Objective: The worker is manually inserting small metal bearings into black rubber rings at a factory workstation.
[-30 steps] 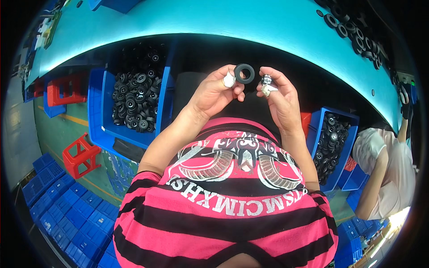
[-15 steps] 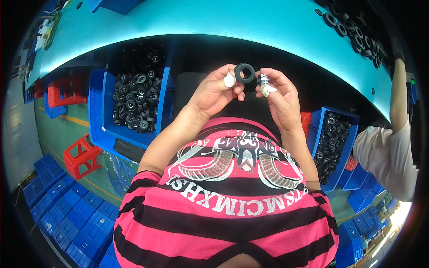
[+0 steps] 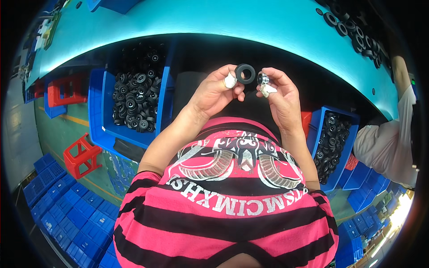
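Between thumb and fingers, my left hand (image 3: 215,85) grips a black toy tyre (image 3: 238,74), its round hole showing. Close beside it, my right hand (image 3: 282,91) pinches a small silver wheel hub (image 3: 262,79). A narrow gap separates the tyre from the hub. White wrapping covers both thumbs. Both hands are held up in front of my chest, just short of the turquoise table edge.
The turquoise table (image 3: 201,20) curves across the far side, with loose black tyres (image 3: 357,38) heaped at its right. Blue bins of black wheels stand left (image 3: 105,116) and right (image 3: 355,134). A red stool (image 3: 82,154) is at left. Another person's arm (image 3: 401,76) reaches in at right.
My hands have barely moved, with the hub turned slightly in my right fingers. At the right, the other person's arm and sleeve have shifted.
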Tool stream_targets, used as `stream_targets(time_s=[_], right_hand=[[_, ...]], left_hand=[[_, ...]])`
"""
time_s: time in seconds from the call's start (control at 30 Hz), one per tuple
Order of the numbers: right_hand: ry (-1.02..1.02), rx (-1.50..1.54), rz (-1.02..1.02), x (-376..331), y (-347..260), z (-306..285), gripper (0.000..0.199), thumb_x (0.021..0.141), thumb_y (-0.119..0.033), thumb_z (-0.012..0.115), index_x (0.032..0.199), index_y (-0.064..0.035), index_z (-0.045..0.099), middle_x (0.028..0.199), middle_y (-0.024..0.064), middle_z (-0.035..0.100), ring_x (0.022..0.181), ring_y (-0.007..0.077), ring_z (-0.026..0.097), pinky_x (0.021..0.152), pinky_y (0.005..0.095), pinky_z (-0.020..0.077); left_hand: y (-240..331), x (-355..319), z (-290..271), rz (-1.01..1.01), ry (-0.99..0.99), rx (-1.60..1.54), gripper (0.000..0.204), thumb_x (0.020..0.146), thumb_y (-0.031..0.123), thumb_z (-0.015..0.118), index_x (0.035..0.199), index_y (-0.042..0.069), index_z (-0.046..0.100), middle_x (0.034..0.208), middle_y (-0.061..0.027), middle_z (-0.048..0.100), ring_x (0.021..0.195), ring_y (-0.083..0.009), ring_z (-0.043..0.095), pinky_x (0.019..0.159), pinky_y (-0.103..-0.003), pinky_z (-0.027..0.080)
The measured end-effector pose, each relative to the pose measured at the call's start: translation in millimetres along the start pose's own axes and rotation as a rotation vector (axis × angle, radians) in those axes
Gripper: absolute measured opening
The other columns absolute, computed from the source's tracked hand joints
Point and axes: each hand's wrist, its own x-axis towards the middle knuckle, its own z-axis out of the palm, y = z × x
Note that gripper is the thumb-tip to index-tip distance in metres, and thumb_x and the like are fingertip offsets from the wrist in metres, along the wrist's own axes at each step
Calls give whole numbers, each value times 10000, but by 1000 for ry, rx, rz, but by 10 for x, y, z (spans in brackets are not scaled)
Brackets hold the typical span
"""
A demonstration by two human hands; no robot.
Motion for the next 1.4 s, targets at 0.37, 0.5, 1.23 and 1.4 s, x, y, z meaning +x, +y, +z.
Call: stream_targets(time_s=[0.37, 0.5, 1.23, 1.4], right_hand=[[0, 19, 1, -4, 1, 16, 382, 899, 67, 641, 1279, 56, 597, 1160, 104, 653, 1018, 155, 662, 834, 302, 584], [1, 18, 1, -3, -4, 23, 380, 900, 62, 647, 1276, 54, 598, 1161, 104, 654, 1015, 154, 662, 831, 303, 589], [46, -408, -299, -41, 19, 144, 348, 801, 78, 781, 1133, 5, 707, 1112, 63, 624, 952, 131, 678, 838, 251, 598], [100, -646, -471, -25, 22, 167, 337, 770, 44, 814, 1090, -29, 736, 1054, 83, 661, 823, 132, 699, 734, 260, 617]], left_hand=[[26, -8, 43, -2, 41, 12, 264, 963, 200, 719, 1175, 70, 631, 989, -24, 631, 835, -142, 605, 752, -372, 545], [1, -17, -33, 13, -19, -14, 297, 971, 189, 696, 1230, 61, 627, 1057, -49, 648, 865, -162, 607, 755, -366, 541], [-26, 2, 199, 42, 120, 329, 224, 975, 173, 719, 1140, 30, 670, 1093, -61, 688, 965, -145, 652, 836, -296, 557], [-27, -1, 173, 123, 116, 497, 242, 984, 131, 702, 1181, 4, 644, 1124, -67, 680, 993, -137, 648, 865, -293, 548]])
